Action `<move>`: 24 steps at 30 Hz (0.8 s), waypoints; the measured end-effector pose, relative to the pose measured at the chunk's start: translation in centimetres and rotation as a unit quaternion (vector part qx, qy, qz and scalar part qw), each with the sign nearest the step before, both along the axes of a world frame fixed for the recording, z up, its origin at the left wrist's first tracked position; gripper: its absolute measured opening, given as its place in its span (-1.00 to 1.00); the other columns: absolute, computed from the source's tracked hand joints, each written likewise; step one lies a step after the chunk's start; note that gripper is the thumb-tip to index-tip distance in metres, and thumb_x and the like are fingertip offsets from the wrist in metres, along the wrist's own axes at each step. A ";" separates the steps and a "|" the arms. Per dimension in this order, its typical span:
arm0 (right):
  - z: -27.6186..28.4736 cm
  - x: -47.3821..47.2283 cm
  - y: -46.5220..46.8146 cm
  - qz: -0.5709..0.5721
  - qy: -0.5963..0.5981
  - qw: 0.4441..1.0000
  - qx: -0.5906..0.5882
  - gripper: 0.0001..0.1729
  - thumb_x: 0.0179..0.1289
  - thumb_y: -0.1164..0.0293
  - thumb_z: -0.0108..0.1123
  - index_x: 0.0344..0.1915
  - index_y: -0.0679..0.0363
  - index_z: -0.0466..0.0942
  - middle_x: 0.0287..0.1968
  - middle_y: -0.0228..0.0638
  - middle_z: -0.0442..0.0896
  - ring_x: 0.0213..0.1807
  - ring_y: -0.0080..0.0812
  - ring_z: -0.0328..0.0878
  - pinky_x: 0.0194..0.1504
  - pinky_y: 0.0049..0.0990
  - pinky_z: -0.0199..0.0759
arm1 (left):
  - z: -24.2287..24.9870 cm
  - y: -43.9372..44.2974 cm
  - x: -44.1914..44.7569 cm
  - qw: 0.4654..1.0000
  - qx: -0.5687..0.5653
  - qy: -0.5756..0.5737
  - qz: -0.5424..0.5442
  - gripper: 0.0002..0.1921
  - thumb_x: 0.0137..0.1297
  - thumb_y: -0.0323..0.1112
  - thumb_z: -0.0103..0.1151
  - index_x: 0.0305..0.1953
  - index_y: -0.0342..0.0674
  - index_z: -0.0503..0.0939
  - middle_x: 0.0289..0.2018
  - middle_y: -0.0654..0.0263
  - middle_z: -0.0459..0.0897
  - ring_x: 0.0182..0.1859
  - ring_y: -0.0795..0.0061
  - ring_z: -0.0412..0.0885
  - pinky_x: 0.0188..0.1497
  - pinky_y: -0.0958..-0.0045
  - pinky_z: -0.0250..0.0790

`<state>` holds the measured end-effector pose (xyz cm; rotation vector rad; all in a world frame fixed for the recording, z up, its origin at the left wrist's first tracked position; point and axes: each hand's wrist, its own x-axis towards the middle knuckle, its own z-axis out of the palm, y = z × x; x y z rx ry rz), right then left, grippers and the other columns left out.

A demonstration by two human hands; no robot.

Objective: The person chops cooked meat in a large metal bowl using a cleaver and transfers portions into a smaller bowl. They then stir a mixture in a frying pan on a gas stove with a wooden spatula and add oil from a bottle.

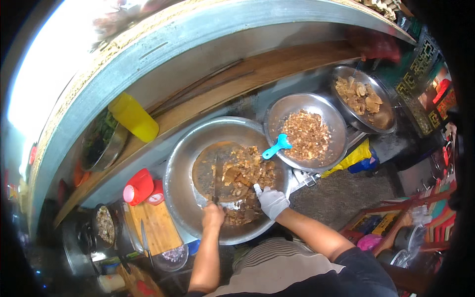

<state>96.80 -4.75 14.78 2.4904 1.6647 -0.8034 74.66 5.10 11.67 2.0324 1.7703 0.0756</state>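
Observation:
A wide metal basin (pixel 178 178) lies before me with a round chopping board (pixel 203 167) inside. My left hand (pixel 213 216), bare, grips the handle of a cleaver (pixel 217 178) whose blade stands over the board. My right hand (pixel 272 202) wears a translucent glove, with a white wrapping on one finger, and rests at the edge of the chopped brown food (pixel 256 167); whether it holds a piece cannot be told. More chopped food lies on the basin floor below the board. A blue plastic scoop (pixel 276 147) lies across the rim of a metal bowl of finely chopped food (pixel 307 135).
Farther right is a metal bowl with large brown chunks (pixel 358 96). At left are a red kitchen scale (pixel 143 187), a bamboo cutting board (pixel 157 226) and a knife (pixel 144 237). A yellow bottle (pixel 134 118) stands on the wooden shelf (pixel 207 100) beyond the basin.

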 end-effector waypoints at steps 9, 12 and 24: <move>1.6 2.1 3.0 0.007 0.007 1.000 -0.012 -0.40 0.61 0.34 -0.19 0.57 0.16 0.24 0.11 0.08 0.70 0.03 0.07 0.76 0.03 0.02 0.64 | -0.1 1.7 -0.9 0.998 0.018 -0.017 -0.055 -0.62 0.49 -0.13 0.17 -0.05 -0.43 0.49 -0.27 -0.32 0.73 -0.18 -0.38 0.73 -0.11 -0.20 0.58; 1.4 0.1 1.8 0.019 -0.019 0.999 -0.024 -0.41 0.62 0.37 -0.21 0.57 0.17 0.23 0.07 0.08 0.70 -0.01 0.06 0.77 -0.02 -0.01 0.66 | -0.4 2.4 -1.6 0.998 0.003 -0.069 -0.012 -0.63 0.47 -0.15 0.18 -0.02 -0.42 0.51 -0.23 -0.28 0.75 -0.12 -0.35 0.74 -0.02 -0.18 0.58; 1.7 -2.1 -2.8 -0.045 -0.115 0.990 0.065 -0.32 0.43 0.34 0.06 0.53 0.11 0.32 -0.24 -0.02 0.65 -0.34 -0.08 0.72 -0.37 -0.10 0.67 | -1.3 2.2 -2.6 0.995 -0.015 -0.096 -0.030 -0.61 0.48 -0.12 0.14 -0.05 -0.42 0.49 -0.29 -0.28 0.74 -0.17 -0.35 0.74 -0.03 -0.21 0.57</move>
